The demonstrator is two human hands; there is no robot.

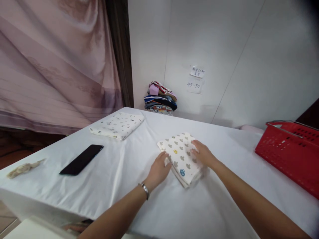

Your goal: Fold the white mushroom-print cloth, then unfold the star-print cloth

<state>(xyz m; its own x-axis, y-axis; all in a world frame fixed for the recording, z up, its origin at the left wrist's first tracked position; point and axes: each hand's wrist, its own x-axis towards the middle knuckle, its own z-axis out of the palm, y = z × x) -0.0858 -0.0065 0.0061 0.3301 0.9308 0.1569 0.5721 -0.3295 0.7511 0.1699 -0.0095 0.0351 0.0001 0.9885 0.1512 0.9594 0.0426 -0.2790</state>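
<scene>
A folded cream cloth printed with grey, yellow and blue shapes lies in the middle of the white table. My left hand rests at its left edge, fingers curled onto the fabric. Flat on the cloth's right side lies my right hand, its fingers stretched out. A watch sits on my left wrist.
A second folded patterned cloth lies at the back left. A black phone and a knotted beige cord sit near the left edge. A red plastic basket stands at the right. Stacked clothes rest against the wall.
</scene>
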